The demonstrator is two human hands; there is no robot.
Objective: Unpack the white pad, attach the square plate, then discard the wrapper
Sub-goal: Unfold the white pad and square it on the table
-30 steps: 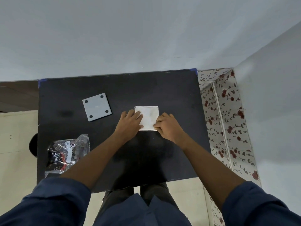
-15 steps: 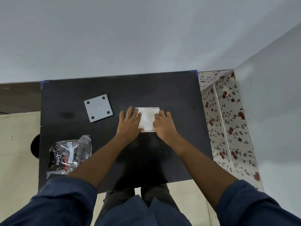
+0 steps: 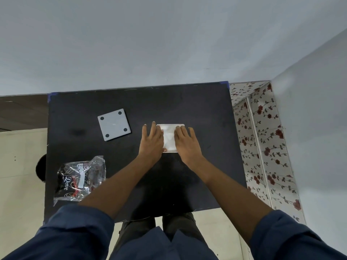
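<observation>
the white pad [image 3: 170,136] lies flat near the middle of the black table [image 3: 187,106]. the left hand [image 3: 151,140] and the right hand [image 3: 185,141] both lie flat on it, one on each side, with fingers stretched out and a little apart, not pinching anything. the gray square plate [image 3: 114,124] sits well apart to the left. the shiny wrapper [image 3: 80,178] lies near the table's left front edge

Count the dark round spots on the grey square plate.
4, one near each corner of the grey square plate, which lies flat on the black table, left of both hands. The plate is in full view, nothing covering it.
</observation>
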